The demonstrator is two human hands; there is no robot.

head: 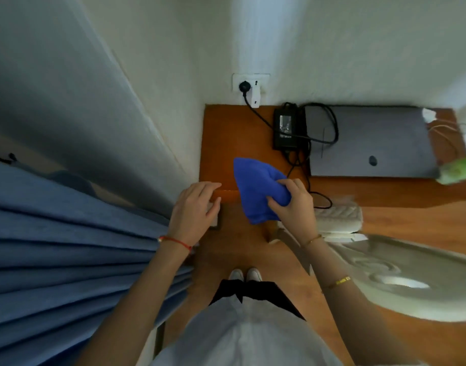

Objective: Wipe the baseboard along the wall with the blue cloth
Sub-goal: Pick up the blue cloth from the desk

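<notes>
The right hand [292,204] grips the bunched blue cloth [255,188] over the desk [226,133], the left hand [195,207] rests open-fingered beside it, baseboard unseen below.

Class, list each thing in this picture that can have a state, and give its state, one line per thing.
blue cloth: bunched, gripped by the right hand.
left hand: fingers relaxed, resting at the edge of the wooden surface.
laptop: lid closed, lying flat.
black plug: in the wall socket.
power adapter: lying flat, cable loose beside the laptop.
curtain: hanging in folds.
</notes>
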